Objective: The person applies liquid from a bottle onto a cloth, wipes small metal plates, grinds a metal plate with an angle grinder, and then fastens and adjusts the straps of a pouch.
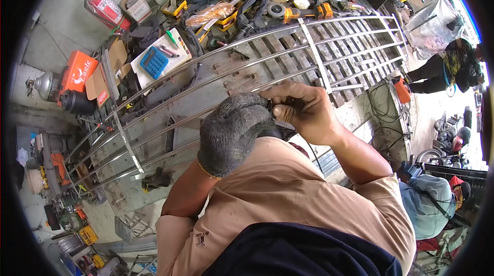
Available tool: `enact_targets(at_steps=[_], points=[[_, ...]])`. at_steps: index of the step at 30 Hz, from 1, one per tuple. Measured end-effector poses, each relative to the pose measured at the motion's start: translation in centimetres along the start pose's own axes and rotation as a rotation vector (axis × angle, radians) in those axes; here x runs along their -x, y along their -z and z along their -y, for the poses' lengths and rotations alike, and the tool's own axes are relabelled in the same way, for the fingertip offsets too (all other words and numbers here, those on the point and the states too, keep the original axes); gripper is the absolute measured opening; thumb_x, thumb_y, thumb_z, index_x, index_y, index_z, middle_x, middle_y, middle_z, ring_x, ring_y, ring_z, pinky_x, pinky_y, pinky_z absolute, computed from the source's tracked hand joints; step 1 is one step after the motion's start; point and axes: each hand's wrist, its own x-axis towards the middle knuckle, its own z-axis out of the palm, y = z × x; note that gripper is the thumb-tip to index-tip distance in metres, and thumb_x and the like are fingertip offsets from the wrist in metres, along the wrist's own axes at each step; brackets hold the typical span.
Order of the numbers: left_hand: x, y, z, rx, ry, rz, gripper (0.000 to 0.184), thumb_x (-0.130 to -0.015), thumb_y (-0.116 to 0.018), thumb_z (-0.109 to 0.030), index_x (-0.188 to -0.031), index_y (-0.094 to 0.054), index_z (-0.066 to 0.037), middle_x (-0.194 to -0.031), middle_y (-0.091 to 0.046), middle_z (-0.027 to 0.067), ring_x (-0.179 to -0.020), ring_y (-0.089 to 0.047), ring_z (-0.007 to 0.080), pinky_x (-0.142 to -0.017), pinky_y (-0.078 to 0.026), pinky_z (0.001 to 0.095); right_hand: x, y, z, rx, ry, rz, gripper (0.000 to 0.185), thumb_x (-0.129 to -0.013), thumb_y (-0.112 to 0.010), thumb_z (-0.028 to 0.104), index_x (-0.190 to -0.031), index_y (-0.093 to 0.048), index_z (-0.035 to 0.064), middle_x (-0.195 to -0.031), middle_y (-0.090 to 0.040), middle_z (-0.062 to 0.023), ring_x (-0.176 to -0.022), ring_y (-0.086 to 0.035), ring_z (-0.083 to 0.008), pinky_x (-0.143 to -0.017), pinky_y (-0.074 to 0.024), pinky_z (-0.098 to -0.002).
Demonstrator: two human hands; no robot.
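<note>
My left hand [234, 129], in a dark grey knit work glove, is curled closed in front of my chest. My right hand [306, 111] is bare and smudged, its thumb and fingers pinched together right beside the glove. Both hands meet around a small dark thing that they mostly hide; I cannot make out what it is. Beyond and below them lies a long frame of shiny metal tubes [247, 64], joined by flat cross bars [315, 54], on a slatted metal workbench [288, 44].
A blue calculator [154, 63], a fire extinguisher [106, 7] and an orange box [77, 73] sit at the left. An orange angle grinder [301, 12] lies on the far side. A dark glove-like piece [156, 179] rests near my left elbow. Two people [427, 204] are at the right.
</note>
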Motion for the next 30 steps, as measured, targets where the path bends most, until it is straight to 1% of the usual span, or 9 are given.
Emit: enact_targets(at_steps=[6,9,14,17,18,21,24,27,30], points=[[-0.2,-0.7,-0.4,0.034,0.020,-0.087,0.028,-0.088,-0.088,-0.006,-0.113,-0.079,-0.006,-0.115,-0.078,0.0149,-0.112,-0.075,0.0340,-0.094,-0.062,0.0451,0.1,0.0,-0.5,-0.193,-0.054,-0.013,0.018,-0.104,-0.074,-0.006,-0.121,-0.076,0.0007,-0.107,-0.071,0.0002,-0.099,-0.065,-0.0093,-0.090,-0.0537,-0.0271],[-0.5,-0.4,-0.5,0.131,0.091,-0.055,0.026,-0.089,-0.089,-0.005,-0.112,-0.079,-0.003,-0.115,-0.078,0.0168,-0.104,-0.076,0.0334,-0.090,-0.063,0.0425,0.0,0.8,-0.1,-0.036,-0.091,0.012,0.013,-0.104,-0.075,-0.003,-0.116,-0.073,0.0001,-0.103,-0.072,0.0002,-0.097,-0.065,-0.0088,-0.088,-0.0539,-0.0282],[-1.0,1.0,0.0,0.365,0.363,0.133,0.023,-0.090,-0.088,-0.001,-0.112,-0.081,0.001,-0.119,-0.079,0.0169,-0.102,-0.078,0.0268,-0.088,-0.063,0.0365,-0.8,1.7,0.7,0.202,0.144,0.104,0.014,-0.099,-0.079,-0.003,-0.111,-0.075,0.0012,-0.103,-0.076,-0.0081,-0.097,-0.073,-0.0194,-0.087,-0.0568,-0.0334],[-1.5,1.1,0.1,0.402,0.402,0.164,0.024,-0.087,-0.092,-0.007,-0.106,-0.081,0.002,-0.108,-0.081,0.0213,-0.097,-0.079,0.0365,-0.087,-0.063,0.0408,-1.3,1.9,1.2,0.306,0.263,0.155,0.013,-0.096,-0.080,-0.003,-0.107,-0.077,0.0016,-0.104,-0.076,-0.0119,-0.098,-0.076,-0.0284,-0.086,-0.0586,-0.0379],[-1.4,1.1,0.4,0.436,0.430,0.185,0.025,-0.087,-0.092,-0.007,-0.107,-0.081,0.003,-0.108,-0.081,0.0212,-0.097,-0.079,0.0362,-0.087,-0.063,0.0408,-1.4,1.9,1.3,0.323,0.290,0.165,0.013,-0.095,-0.081,-0.003,-0.106,-0.077,0.0017,-0.104,-0.076,-0.0129,-0.099,-0.076,-0.0312,-0.086,-0.0591,-0.0394],[-0.9,0.8,1.2,0.509,0.475,0.219,0.027,-0.088,-0.092,-0.008,-0.109,-0.079,0.003,-0.109,-0.080,0.0206,-0.096,-0.079,0.0350,-0.086,-0.063,0.0409,-1.8,1.6,1.4,0.395,0.365,0.168,0.012,-0.091,-0.086,-0.003,-0.101,-0.081,0.0032,-0.101,-0.077,-0.0096,-0.093,-0.077,-0.0264,-0.081,-0.0605,-0.0371],[-0.7,0.3,1.3,0.535,0.438,0.167,0.025,-0.092,-0.086,-0.006,-0.113,-0.076,0.004,-0.113,-0.078,0.0201,-0.098,-0.078,0.0333,-0.088,-0.062,0.0406,-2.0,1.7,1.0,0.421,0.351,0.227,0.028,-0.083,-0.091,-0.001,-0.109,-0.081,0.0035,-0.110,-0.074,-0.0133,-0.102,-0.075,-0.0303,-0.088,-0.0597,-0.0409],[0.3,-0.2,1.6,0.580,0.435,0.112,0.024,-0.100,-0.073,-0.002,-0.123,-0.070,0.005,-0.122,-0.073,0.0196,-0.105,-0.074,0.0289,-0.092,-0.060,0.0384,-2.0,0.4,2.1,0.468,0.431,0.116,0.048,-0.077,-0.095,0.006,-0.121,-0.076,0.0049,-0.124,-0.068,-0.0182,-0.115,-0.069,-0.0355,-0.098,-0.0568,-0.0458],[0.3,0.2,1.1,0.647,0.510,0.141,0.026,-0.106,-0.059,-0.001,-0.130,-0.065,0.005,-0.132,-0.067,0.0173,-0.112,-0.069,0.0235,-0.097,-0.058,0.0358,-1.7,-0.2,-0.2,0.688,0.440,0.087,0.064,-0.077,-0.094,0.011,-0.133,-0.064,0.0060,-0.148,-0.053,-0.0217,-0.134,-0.057,-0.0456,-0.108,-0.0505,-0.0533]])
